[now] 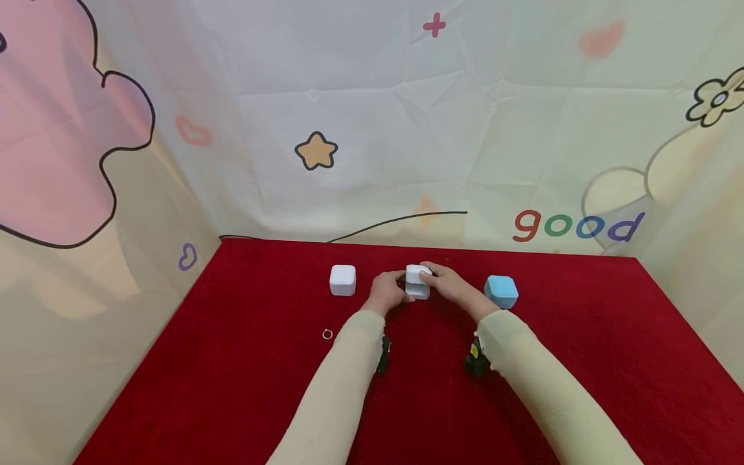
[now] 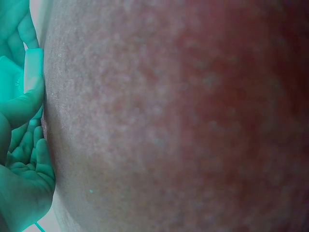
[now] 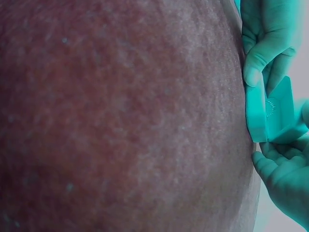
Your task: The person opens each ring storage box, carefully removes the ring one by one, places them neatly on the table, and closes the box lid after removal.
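A small white ring box stands partly open on the red cloth, its lid raised above the base. My left hand grips the base from the left, its thumb on the front in the left wrist view. From the right, my right hand holds the lid, thumb on its front. In the right wrist view the ring box shows a small curved marking inside the lid; the rest of the inside is hidden. A thin silvery ring lies on the cloth left of my left forearm.
Another white box, closed, sits left of my hands. A closed light-blue box is beside my right wrist. Red cloth covers the table up to a printed curtain at the back and sides.
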Demonstrator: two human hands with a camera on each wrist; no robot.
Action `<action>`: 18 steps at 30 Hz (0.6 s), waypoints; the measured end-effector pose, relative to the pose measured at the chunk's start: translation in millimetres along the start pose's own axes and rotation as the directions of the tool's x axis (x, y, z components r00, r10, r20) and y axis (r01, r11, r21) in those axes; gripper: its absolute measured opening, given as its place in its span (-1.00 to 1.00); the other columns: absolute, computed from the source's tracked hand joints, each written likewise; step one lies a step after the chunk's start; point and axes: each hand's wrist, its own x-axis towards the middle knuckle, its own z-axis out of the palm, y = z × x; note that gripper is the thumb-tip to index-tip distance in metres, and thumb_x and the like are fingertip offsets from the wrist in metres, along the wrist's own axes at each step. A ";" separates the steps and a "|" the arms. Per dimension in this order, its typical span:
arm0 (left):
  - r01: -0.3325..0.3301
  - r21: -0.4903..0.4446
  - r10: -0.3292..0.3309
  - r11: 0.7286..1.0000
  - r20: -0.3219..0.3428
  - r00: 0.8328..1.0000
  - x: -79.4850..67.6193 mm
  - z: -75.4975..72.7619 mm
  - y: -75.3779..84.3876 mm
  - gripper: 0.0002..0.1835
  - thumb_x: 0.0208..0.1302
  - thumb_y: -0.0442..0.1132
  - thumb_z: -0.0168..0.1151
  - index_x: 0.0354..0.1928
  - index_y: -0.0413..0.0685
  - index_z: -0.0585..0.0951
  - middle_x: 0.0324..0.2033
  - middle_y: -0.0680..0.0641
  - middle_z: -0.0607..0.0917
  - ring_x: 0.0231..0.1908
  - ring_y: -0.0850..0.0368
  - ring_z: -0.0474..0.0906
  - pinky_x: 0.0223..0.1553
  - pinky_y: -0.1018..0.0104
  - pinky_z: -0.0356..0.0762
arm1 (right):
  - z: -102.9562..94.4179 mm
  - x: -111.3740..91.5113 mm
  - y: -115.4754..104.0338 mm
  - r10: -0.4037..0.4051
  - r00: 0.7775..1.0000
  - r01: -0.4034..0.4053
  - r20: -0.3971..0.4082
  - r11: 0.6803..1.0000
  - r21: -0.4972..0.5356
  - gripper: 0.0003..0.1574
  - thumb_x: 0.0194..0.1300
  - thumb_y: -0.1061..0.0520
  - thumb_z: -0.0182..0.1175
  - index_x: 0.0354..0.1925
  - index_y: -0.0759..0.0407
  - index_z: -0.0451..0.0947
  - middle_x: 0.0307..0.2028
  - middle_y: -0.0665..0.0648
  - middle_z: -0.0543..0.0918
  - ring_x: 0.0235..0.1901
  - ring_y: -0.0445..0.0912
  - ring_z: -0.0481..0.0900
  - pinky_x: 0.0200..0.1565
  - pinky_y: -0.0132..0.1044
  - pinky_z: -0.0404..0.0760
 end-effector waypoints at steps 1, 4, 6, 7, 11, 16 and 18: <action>-0.001 -0.002 0.001 1.000 0.000 1.000 -0.3 -0.2 0.0 -0.35 0.23 -0.39 0.43 0.39 -0.15 0.51 0.29 -0.19 0.63 0.29 -0.11 0.53 0.39 0.05 0.48 | 0.3 0.2 0.2 -0.001 1.000 0.001 0.000 1.000 0.003 -0.31 0.65 0.01 -0.12 0.55 0.32 0.13 0.41 0.45 0.34 0.35 0.25 0.29 0.48 0.25 0.24; -0.008 0.008 0.008 1.000 0.000 1.000 -0.1 -0.7 -0.9 -0.35 0.23 -0.38 0.44 0.39 -0.15 0.52 0.28 -0.19 0.63 0.28 -0.11 0.53 0.38 0.04 0.49 | 1.2 1.0 1.5 -0.006 1.000 0.006 -0.002 1.000 0.006 -0.31 0.65 0.01 -0.12 0.55 0.31 0.13 0.41 0.45 0.35 0.34 0.24 0.31 0.48 0.25 0.26; -0.014 0.018 0.014 1.000 -0.001 1.000 0.7 -0.9 -1.7 -0.35 0.23 -0.38 0.44 0.39 -0.15 0.52 0.27 -0.19 0.64 0.26 -0.11 0.54 0.37 0.04 0.50 | 1.5 1.6 2.4 -0.009 1.000 0.009 -0.002 1.000 0.003 -0.31 0.65 0.00 -0.12 0.55 0.31 0.13 0.40 0.45 0.35 0.33 0.24 0.31 0.47 0.24 0.27; -0.015 0.020 0.015 1.000 -0.002 1.000 1.1 -0.9 -2.1 -0.35 0.22 -0.37 0.44 0.38 -0.14 0.52 0.27 -0.19 0.64 0.26 -0.11 0.55 0.36 0.04 0.51 | 1.3 1.7 2.4 -0.011 1.000 0.011 -0.001 1.000 0.004 -0.31 0.65 0.00 -0.12 0.54 0.31 0.14 0.40 0.45 0.36 0.33 0.24 0.32 0.46 0.24 0.29; -0.014 0.018 0.014 1.000 -0.004 1.000 1.9 -0.7 -1.8 -0.35 0.22 -0.38 0.45 0.38 -0.15 0.53 0.26 -0.19 0.66 0.25 -0.11 0.56 0.36 0.05 0.51 | -0.5 0.2 0.0 -0.016 1.000 0.016 0.000 1.000 0.009 -0.30 0.65 0.00 -0.14 0.55 0.34 0.12 0.40 0.46 0.35 0.33 0.24 0.33 0.45 0.21 0.32; -0.009 0.021 0.009 1.000 0.000 1.000 0.7 -0.6 0.3 -0.35 0.23 -0.37 0.44 0.39 -0.15 0.52 0.26 -0.19 0.65 0.25 -0.10 0.55 0.36 0.06 0.51 | -2.3 -0.6 -1.8 -0.014 1.000 0.014 0.005 1.000 0.016 -0.28 0.66 0.01 -0.15 0.56 0.37 0.07 0.43 0.48 0.32 0.36 0.26 0.32 0.47 0.21 0.30; -0.008 0.021 0.008 1.000 0.001 1.000 0.0 -0.4 0.9 -0.35 0.23 -0.37 0.44 0.39 -0.15 0.52 0.26 -0.19 0.65 0.25 -0.10 0.55 0.35 0.06 0.51 | -3.3 0.6 -1.0 -0.008 1.000 0.008 0.009 1.000 0.028 -0.28 0.65 0.00 -0.14 0.56 0.36 0.09 0.44 0.47 0.32 0.37 0.27 0.31 0.49 0.21 0.29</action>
